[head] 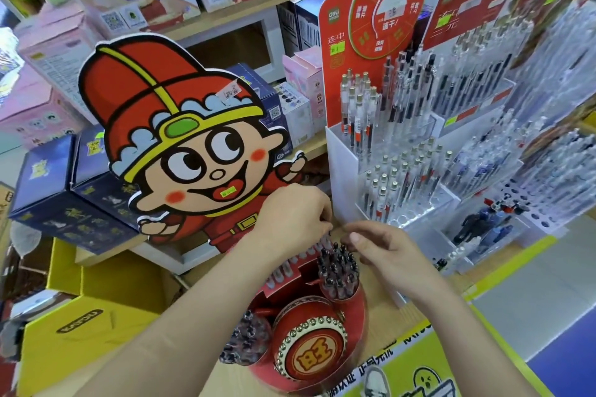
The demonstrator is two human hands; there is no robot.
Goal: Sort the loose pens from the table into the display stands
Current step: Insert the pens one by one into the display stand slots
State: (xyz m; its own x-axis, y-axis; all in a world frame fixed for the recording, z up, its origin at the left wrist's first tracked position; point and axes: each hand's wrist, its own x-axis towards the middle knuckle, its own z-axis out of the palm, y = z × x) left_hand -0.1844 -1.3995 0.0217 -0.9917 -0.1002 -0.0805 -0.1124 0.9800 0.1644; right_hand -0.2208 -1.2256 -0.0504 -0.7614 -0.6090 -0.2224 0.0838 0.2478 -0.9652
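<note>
A red drum-shaped display stand (311, 353) sits on the wooden table, with a cup of dark-capped pens (338, 271) at its right and a slanted row of white-tipped pens (292, 263) at its back. My left hand (295, 219) hovers over the top of that row, fingers curled around the end of a pen there. My right hand (383, 250) is just right of it, above the dark-capped pens, thumb and fingers pinched together; what they pinch is too small to make out.
A cartoon cardboard figure in a red hat (190, 145) stands behind the drum stand. To the right rises a white tiered pen display (342, 164) with a red backboard and several clear pens. Yellow boxes (80, 325) lie at the left, boxed goods fill the shelves (225, 14) behind.
</note>
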